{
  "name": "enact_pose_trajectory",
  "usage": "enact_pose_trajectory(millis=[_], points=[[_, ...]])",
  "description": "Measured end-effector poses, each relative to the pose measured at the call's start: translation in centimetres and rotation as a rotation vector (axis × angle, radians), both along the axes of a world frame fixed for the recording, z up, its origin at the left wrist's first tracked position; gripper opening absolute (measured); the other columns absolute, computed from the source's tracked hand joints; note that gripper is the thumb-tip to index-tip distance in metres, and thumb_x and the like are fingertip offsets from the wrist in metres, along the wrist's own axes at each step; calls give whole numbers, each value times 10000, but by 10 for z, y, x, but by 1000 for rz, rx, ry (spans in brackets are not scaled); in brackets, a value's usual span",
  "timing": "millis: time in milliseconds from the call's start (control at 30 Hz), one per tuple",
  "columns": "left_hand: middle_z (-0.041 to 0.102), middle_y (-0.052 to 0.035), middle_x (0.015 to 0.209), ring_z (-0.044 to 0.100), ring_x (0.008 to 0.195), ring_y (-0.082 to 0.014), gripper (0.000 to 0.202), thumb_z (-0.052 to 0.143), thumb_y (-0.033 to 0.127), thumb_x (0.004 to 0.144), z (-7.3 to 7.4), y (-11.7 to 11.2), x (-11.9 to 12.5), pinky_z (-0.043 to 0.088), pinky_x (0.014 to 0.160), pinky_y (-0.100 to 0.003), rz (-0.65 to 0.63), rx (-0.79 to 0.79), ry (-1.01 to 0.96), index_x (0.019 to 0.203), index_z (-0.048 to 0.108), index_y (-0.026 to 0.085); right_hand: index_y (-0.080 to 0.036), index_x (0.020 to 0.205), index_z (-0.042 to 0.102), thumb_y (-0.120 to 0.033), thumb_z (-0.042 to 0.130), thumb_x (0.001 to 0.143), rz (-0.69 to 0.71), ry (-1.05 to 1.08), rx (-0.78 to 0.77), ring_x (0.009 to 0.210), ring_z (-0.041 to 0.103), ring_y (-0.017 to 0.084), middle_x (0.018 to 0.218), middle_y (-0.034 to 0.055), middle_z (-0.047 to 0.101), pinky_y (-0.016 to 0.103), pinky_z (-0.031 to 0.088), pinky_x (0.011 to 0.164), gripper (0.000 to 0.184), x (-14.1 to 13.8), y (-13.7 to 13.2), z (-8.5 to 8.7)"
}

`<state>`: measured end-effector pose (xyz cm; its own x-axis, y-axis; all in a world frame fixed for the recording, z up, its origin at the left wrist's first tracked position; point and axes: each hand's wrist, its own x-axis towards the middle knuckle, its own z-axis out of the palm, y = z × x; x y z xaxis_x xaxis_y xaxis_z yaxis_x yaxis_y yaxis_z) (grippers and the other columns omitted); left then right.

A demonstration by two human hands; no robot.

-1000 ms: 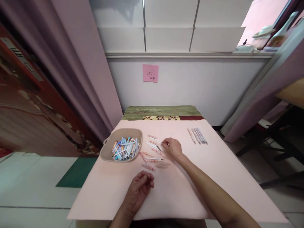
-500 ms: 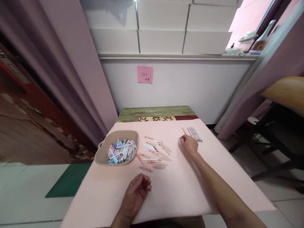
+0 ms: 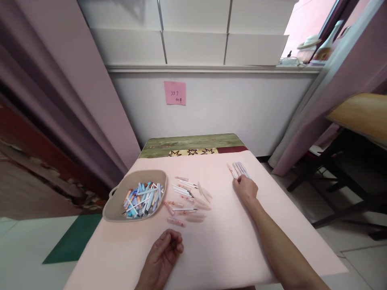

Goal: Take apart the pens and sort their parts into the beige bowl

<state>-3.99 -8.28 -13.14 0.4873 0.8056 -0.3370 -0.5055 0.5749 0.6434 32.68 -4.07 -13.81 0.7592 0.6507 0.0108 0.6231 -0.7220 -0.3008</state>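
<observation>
At the right, my right hand [image 3: 245, 189] has its fingers closed at the near end of a pink-and-orange pen [image 3: 231, 170]. Just right of that pen lies a row of several pale purple-grey pens [image 3: 242, 168], their near ends partly covered by the hand. My left hand [image 3: 161, 255] rests palm inward near the front of the table with curled fingers, and nothing shows in it. Beyond it, loose pen parts are spread out: pink patterned barrels [image 3: 176, 221], white refills with dark tips [image 3: 183, 190] and pale translucent caps or tubes [image 3: 196, 217].
A beige handled basket [image 3: 113, 209] on the left holds many blue, orange and white pen parts. The table has a pale pink cover [image 3: 223, 253], with a green patterned strip [image 3: 193, 141] at its far edge. A pink note [image 3: 175, 93] sticks to the wall. Stools stand at right.
My right hand has shifted right and closer to the row of pens, now covering their near ends. My left hand keeps its curled pose. The view has turned slightly right.
</observation>
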Motion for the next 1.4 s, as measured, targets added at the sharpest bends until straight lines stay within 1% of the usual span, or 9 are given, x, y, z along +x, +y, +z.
enact_pose_trajectory(millis=[533,633,767,900,1000,1100,1267,1333,1400], points=[[640,-65,820,571,728,-135,116,650,230,825,3,3,6,494,703,-260,22,-54,-13,832,695,124,-206,872,678,-474,490,820,-55,17,42,711,634,254,762,92,690,313,397,605,332,19,-10,-3],[636,-61,806,565,704,-129,120,642,236,830,3,2,7,480,698,-255,3,-46,-18,814,689,126,-210,895,664,-496,519,816,-44,-14,128,687,616,235,772,70,692,295,374,589,330,18,-14,-8],[621,-53,791,543,675,-121,128,632,243,837,2,1,6,449,669,-249,-13,7,-39,788,673,132,-207,868,669,-437,539,834,106,-26,419,674,589,189,730,31,674,268,373,616,267,-1,-18,-11],[598,-28,750,504,623,-99,86,697,205,778,-1,-1,4,398,612,-229,-24,51,-74,753,652,137,-210,812,694,-383,547,837,438,183,592,633,569,150,758,25,672,249,401,631,229,-52,-17,-4],[579,-15,692,476,576,-91,115,721,195,753,-1,-4,4,357,567,-227,-40,80,-98,710,631,138,-227,792,705,-324,567,824,632,311,513,617,570,131,766,9,673,233,404,626,172,-93,-18,6],[549,-14,621,448,524,-99,251,667,277,807,1,-6,4,343,541,-250,-41,80,-143,613,583,142,-234,774,706,-272,582,807,668,317,405,653,584,136,751,5,671,230,397,637,134,-118,-22,14],[516,-26,557,416,481,-102,499,539,382,889,5,-7,4,369,533,-276,-17,-7,-184,450,450,161,-241,785,703,-264,563,815,611,287,298,699,598,144,777,6,680,232,389,658,146,-127,-28,18],[530,-27,565,430,480,-100,482,565,375,874,6,-7,4,387,536,-274,-18,-17,-192,456,462,159,-238,794,698,-282,548,823,585,287,282,709,604,150,790,9,685,234,393,659,159,-125,-29,18],[574,-28,612,486,512,-103,361,625,338,839,8,-7,3,420,554,-262,-4,-40,-182,541,551,147,-235,795,693,-300,538,822,557,286,262,716,609,160,797,12,688,239,399,655,170,-121,-29,19]])
